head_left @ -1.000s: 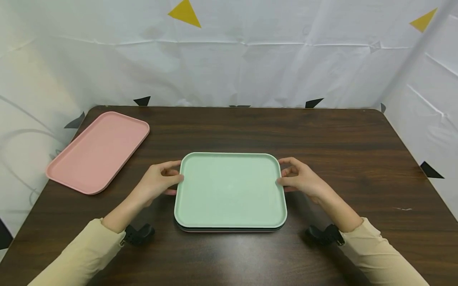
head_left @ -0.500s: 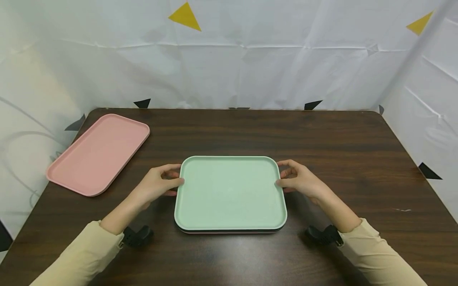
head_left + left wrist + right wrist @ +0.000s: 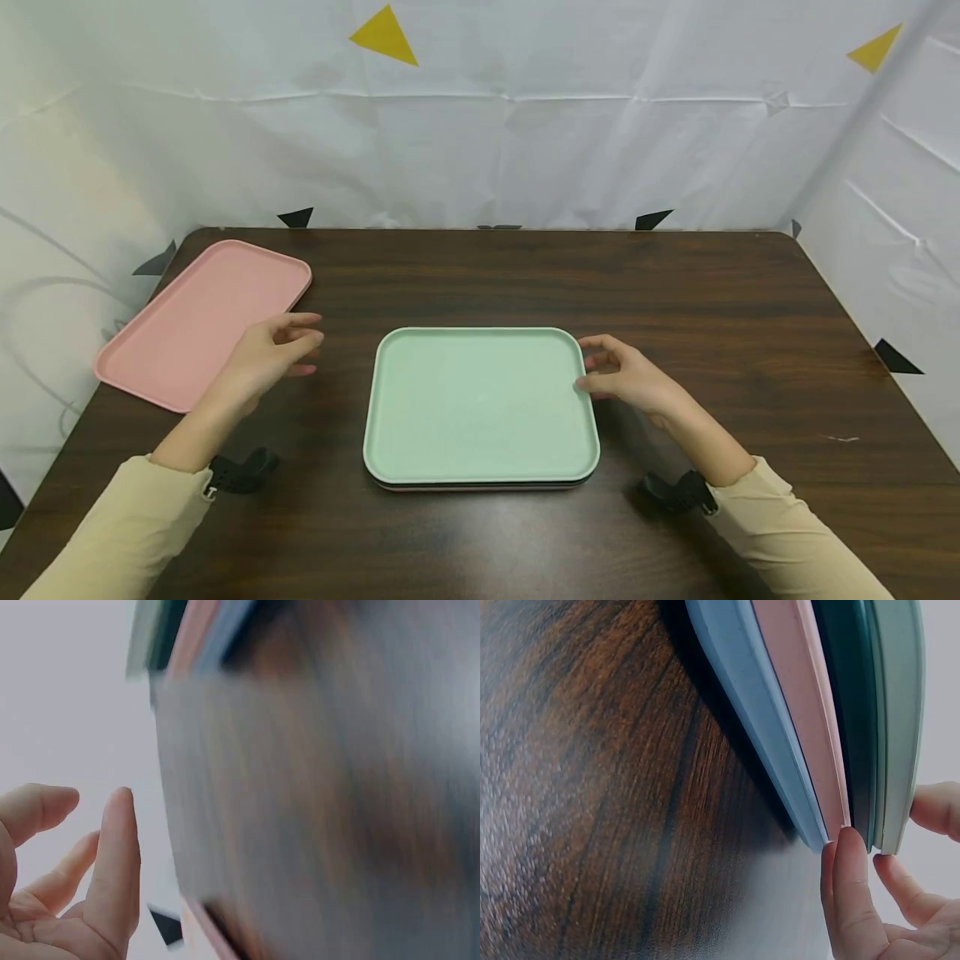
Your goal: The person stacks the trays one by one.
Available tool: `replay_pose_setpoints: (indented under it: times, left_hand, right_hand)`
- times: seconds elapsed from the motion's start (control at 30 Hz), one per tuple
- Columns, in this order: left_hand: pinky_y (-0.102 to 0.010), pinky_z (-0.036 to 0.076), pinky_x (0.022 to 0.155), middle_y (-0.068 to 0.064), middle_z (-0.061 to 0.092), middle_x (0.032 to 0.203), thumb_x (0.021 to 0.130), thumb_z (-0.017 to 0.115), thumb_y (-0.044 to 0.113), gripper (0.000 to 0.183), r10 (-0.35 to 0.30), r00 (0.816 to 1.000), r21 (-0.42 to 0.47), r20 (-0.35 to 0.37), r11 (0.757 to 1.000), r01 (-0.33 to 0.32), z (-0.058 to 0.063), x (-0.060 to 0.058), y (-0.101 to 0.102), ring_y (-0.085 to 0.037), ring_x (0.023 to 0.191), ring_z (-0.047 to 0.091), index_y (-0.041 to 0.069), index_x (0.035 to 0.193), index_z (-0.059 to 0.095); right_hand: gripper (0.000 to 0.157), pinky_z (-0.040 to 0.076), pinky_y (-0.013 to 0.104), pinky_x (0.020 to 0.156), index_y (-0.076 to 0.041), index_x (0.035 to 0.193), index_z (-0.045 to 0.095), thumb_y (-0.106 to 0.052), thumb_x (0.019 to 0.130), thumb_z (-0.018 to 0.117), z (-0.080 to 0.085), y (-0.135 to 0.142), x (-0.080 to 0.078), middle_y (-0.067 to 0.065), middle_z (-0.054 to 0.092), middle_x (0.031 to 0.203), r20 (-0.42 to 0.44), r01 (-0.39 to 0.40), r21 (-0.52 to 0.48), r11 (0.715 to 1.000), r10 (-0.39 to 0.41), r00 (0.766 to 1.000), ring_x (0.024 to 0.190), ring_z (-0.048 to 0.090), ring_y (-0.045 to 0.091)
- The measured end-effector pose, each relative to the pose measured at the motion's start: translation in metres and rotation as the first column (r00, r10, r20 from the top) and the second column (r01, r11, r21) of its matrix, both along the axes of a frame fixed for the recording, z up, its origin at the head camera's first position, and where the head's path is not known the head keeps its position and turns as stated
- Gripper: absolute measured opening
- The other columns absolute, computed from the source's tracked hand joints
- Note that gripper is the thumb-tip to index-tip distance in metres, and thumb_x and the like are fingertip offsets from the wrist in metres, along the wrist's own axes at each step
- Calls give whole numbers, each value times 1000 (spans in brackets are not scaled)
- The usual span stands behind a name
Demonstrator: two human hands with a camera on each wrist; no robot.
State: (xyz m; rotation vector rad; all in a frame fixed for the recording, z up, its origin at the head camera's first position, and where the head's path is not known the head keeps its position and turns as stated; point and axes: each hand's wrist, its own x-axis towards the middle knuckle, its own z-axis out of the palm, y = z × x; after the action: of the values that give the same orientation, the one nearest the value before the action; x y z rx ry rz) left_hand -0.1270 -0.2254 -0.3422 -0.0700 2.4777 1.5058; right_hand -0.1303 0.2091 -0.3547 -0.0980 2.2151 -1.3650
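**A:** Right hand (image 3: 626,379) pinches the right rim of the mint-green tray (image 3: 480,404), near its far right corner. Thumb sits on the top edge, fingers (image 3: 851,892) curl against the stack's side. Right wrist view: one fingertip touches the pink tray's edge, thumb sits on the green rim.

**B:** Left hand?

**A:** Left hand (image 3: 266,354) holds nothing. Fingers loosely spread and relaxed, off the green tray, above the table between the stack and the pink tray (image 3: 198,321). Left wrist view is blurred; it shows only slack fingers (image 3: 112,862) and wood grain.

**B:** Where's the green tray?

**A:** Centre of the dark wooden table (image 3: 675,283), flat, on top of a stack. Head view shows only dark and pink edges under it at the near side. Right wrist view resolves the stack: mint green, dark green tray (image 3: 847,712), pink stacked tray (image 3: 795,705), blue tray (image 3: 742,697) against the table.

**B:** Are the edges aligned?

**A:** Roughly, but at the corner by the right hand the edges fan apart slightly.

**B:** Anything else?

**A:** The lone pink tray lies at the far left corner of the table, angled, well apart from the stack. White sheet backdrop (image 3: 525,142) with yellow triangles (image 3: 384,37). Black wrist mounts show under both cream sleeves (image 3: 787,525).
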Motion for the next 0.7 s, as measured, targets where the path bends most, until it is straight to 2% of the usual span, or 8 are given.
replay_pose_setpoints:
  times: [0.07, 0.17, 0.27, 0.33, 0.4, 0.5, 0.6, 0.7]
  left_hand:
    - [-18, 59, 73, -25, 54, 125, 99, 49, 23, 53, 43, 998, -9, -35, 999, -43, -2, -3, -16, 3, 86, 61, -6, 142, 37]
    - [-16, 59, 69, 0, 63, 105, 99, 50, 23, 55, 107, 992, -24, -73, 994, -109, -5, -5, -40, 10, 79, 59, -8, 142, 37]
    - [-14, 58, 67, 26, 53, 88, 98, 50, 23, 57, 169, 982, -27, -86, 985, -172, -9, -6, -64, 12, 76, 59, -10, 142, 34]
    - [-13, 58, 65, 32, 49, 84, 98, 50, 22, 58, 210, 974, -36, -86, 976, -213, -11, -5, -78, 14, 74, 58, -12, 142, 33]
    - [-12, 57, 63, 32, 50, 82, 98, 50, 20, 56, 254, 964, -20, -77, 966, -256, -14, -4, -91, 15, 73, 57, -10, 141, 34]
    - [-12, 57, 60, 29, 55, 78, 96, 52, 15, 34, 328, 944, 86, -45, 942, -324, -16, -2, -110, 12, 69, 59, 6, 128, 51]
    - [-14, 57, 56, 23, 62, 72, 92, 57, 9, 16, 406, 914, 249, -2, 885, -392, -18, 1, -125, 7, 65, 62, 21, 103, 59]
    - [-16, 57, 52, 19, 64, 69, 90, 59, 5, 24, 462, 887, 339, 24, 831, -442, -19, 5, -134, 3, 60, 64, 28, 85, 62]
  right_hand:
    - [66, 55, 43, 93, 0, 145, 28, -13, 90, 61, 0, 0, 0, 27, 44, 130, 3, 0, -4, 1000, 0, 1000, 101, 60, 24]
    - [66, 55, 43, 93, 0, 145, 28, -13, 90, 61, -1, -1, 0, 28, 44, 130, 9, 1, -8, 1000, -1, 1000, 101, 60, 24]
    - [66, 55, 43, 92, 0, 145, 28, -13, 90, 61, -1, -1, 0, 28, 44, 130, 10, 1, -7, 1000, -1, 1000, 100, 60, 23]
    - [66, 55, 42, 92, 0, 145, 27, -12, 90, 61, -1, -1, 0, 28, 45, 129, 7, 1, -5, 1000, -1, 1000, 98, 60, 22]
    - [66, 56, 42, 91, 1, 145, 28, -12, 90, 61, -1, -1, 0, 28, 45, 128, 4, 1, -5, 1000, -1, 1000, 97, 60, 21]
    - [66, 56, 43, 92, 1, 145, 27, -12, 90, 61, -1, -1, 0, 28, 45, 128, 1, -1, -6, 1000, 1, 1000, 98, 60, 21]
    - [66, 55, 43, 93, 0, 146, 27, -12, 90, 61, 0, 0, 0, 28, 45, 128, 6, -2, -6, 1000, 3, 1000, 99, 60, 21]
    - [66, 55, 43, 93, 0, 146, 27, -13, 90, 61, 0, 0, 0, 28, 45, 129, 11, -2, -5, 1000, 2, 1000, 100, 60, 22]
